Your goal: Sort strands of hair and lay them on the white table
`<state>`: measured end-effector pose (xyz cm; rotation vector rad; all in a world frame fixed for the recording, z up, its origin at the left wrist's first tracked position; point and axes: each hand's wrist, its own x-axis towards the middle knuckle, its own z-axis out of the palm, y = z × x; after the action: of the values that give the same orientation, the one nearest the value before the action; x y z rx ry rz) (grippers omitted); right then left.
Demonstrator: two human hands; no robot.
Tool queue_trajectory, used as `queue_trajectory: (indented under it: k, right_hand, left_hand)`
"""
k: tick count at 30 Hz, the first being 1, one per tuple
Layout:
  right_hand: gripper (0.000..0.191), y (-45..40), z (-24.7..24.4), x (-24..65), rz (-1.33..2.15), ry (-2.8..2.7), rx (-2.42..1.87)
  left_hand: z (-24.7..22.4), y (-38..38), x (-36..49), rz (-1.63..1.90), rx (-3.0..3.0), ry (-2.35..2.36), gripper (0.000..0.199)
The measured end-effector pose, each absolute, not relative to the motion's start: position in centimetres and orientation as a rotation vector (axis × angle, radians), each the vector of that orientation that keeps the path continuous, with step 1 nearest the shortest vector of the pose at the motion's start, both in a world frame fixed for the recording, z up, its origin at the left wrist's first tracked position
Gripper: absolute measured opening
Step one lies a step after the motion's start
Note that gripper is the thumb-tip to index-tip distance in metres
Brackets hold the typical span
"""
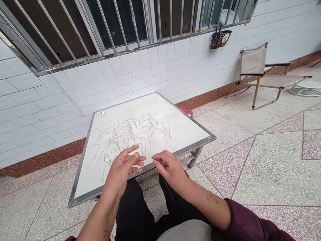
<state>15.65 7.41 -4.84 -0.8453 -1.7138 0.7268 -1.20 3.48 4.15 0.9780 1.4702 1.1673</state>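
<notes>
A thin, pale wire-like strand (169, 190) is pinched between the thumb and fingers of my right hand (171, 169), its lower end hanging over my lap. Its other part bends across the gap to my left hand (123, 165) and passes by the fingers there. That left hand is held palm inward with fingers apart; no firm grip on the strand shows. Both hands are above the near edge of a white table (140, 103) with a metal rim. Many thin, dark bent wires (129, 129) lie spread in overlapping rows on its top, just beyond my hands.
A small red-and-white item (102, 113) sits at the table's far left corner. Behind the table is a white tiled wall (120, 80) with barred windows. A folding chair (263, 73) stands at right, and a patterned bag (220, 39) hangs below the window. Something red (187, 111) shows behind the table.
</notes>
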Motion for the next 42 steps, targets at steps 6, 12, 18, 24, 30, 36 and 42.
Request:
queue_trajectory:
  k: [6, 12, 18, 24, 30, 36, 42]
  right_hand:
    - [0.016, 7.2, -4.3, 15.6, 0.581, -1.799, -0.857]
    - [0.012, 7.3, -4.5, 15.4, 0.560, -1.785, -0.847]
    - [0.012, 7.2, -4.8, 15.1, 0.555, -1.805, -0.830]
    - [0.013, 7.3, -5.5, 14.4, 0.478, -1.820, -0.787]
    - [0.014, 7.2, -6.3, 13.7, 0.508, -1.806, -0.750]
    - [0.012, 6.9, -6.0, 13.6, 0.622, -1.763, -0.786]
    - [0.009, 6.8, -5.5, 14.1, 0.698, -1.753, -0.819]
  left_hand:
    - [4.2, 4.2, -1.4, 1.036, 1.103, 1.470, 0.063]
    - [3.9, 4.9, -1.1, 0.998, 1.137, 1.500, 0.062]
    - [3.4, 5.2, -0.5, 1.103, 1.135, 1.580, 0.059]
    - [2.3, 4.9, 0.3, 1.253, 1.101, 1.604, 0.055]
    - [1.9, 5.2, 0.2, 1.257, 1.069, 1.606, 0.054]
    - [2.4, 4.9, 0.4, 1.251, 1.063, 1.582, 0.053]
    - [2.8, 4.4, 0.2, 1.260, 1.107, 1.587, 0.049]
